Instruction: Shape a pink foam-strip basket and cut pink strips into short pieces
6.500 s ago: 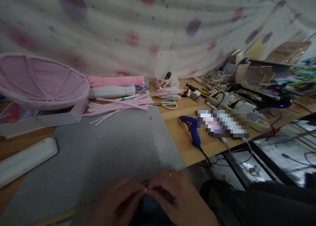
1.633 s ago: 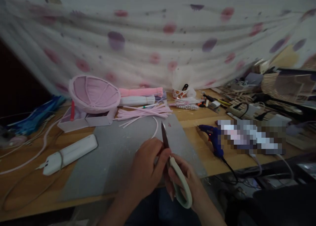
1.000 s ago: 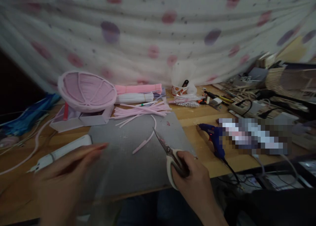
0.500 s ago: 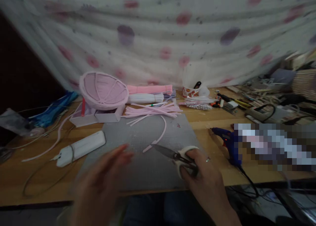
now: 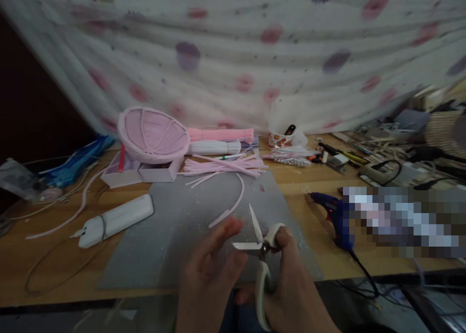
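Observation:
My right hand (image 5: 293,284) grips a pair of scissors (image 5: 265,248) by the white handles, and the two blades are spread apart. Close to the left of the blades is my left hand (image 5: 213,270), slightly blurred, its thumb and fingers apart and nothing visible between them. Both hands are over the near part of a grey mat (image 5: 163,245). Beyond them, a curved pale pink strip (image 5: 238,199) lies on the mat. A bundle of pink strips (image 5: 225,164) rests at the mat's far edge.
A pink woven basket (image 5: 153,134) leans on small boxes (image 5: 156,170) at the back left. A white power strip (image 5: 116,221) with a cord lies left. On the right are a blue glue gun (image 5: 337,216) and cluttered tools. A printed cup (image 5: 280,139) stands at the back.
My left hand has moved right, toward the scissors. The scissors have come nearer to me, and their blades have gone from closed to spread apart.

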`<state>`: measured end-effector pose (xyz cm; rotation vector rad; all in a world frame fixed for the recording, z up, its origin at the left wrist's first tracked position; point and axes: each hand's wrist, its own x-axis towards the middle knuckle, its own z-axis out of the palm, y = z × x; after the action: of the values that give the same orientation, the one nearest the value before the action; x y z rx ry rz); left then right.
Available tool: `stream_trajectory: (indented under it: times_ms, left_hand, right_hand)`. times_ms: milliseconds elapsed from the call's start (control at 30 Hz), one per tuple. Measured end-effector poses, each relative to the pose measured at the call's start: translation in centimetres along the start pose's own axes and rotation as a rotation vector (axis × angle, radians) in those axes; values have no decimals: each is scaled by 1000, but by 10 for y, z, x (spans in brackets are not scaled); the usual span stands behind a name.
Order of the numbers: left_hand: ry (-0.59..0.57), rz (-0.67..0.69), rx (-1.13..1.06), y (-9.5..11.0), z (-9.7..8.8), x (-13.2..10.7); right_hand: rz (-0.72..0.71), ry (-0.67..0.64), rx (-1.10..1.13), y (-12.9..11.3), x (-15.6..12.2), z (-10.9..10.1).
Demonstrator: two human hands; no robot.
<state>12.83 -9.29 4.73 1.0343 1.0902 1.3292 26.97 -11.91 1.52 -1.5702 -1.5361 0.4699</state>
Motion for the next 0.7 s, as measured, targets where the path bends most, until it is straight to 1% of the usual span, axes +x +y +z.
stream_trajectory:
  times_ms: [33,100,200,333,433,467,500,567,600,633,667,700]
  left_hand:
    - [11,33,-1,3,-1,0]
    - [26,91,16,10,-1,-2]
    - [68,176,125,22,-1,-4]
    - [122,365,305,30,0,-3]
    - [152,441,404,34,-2,-3]
    - [185,450,427,36,-4,-3]
    - [243,457,440,39,-7,-2]
    - [386,436,436,46,-13,-1]
    - [424,410,422,49,-16,0]
    - [415,377,408,50,-19,1]
    - [362,337,392,51,-21,2]
    - [278,291,371,51,-22,2]
  right_hand:
    - [-17,36,-45,-1,0,-1]
    - [-117,104,-137,-2,2,-5]
    - [-260,181,-239,0,7,-9]
    - [-367,206,-322,5,8,-8]
    - [-403,218,-372,11,7,-9]
    - [-401,231,-395,13,7,-11]
    - [-393,251,-420,15,8,-12]
    - [-366,292,-468,19,11,-16]
    - [-356,308,-484,20,12,-17]
    - [-356,314,-493,21,13,-18]
    - [-358,314,-496,20,14,-19]
    - [-363,307,-497,19,14,-19]
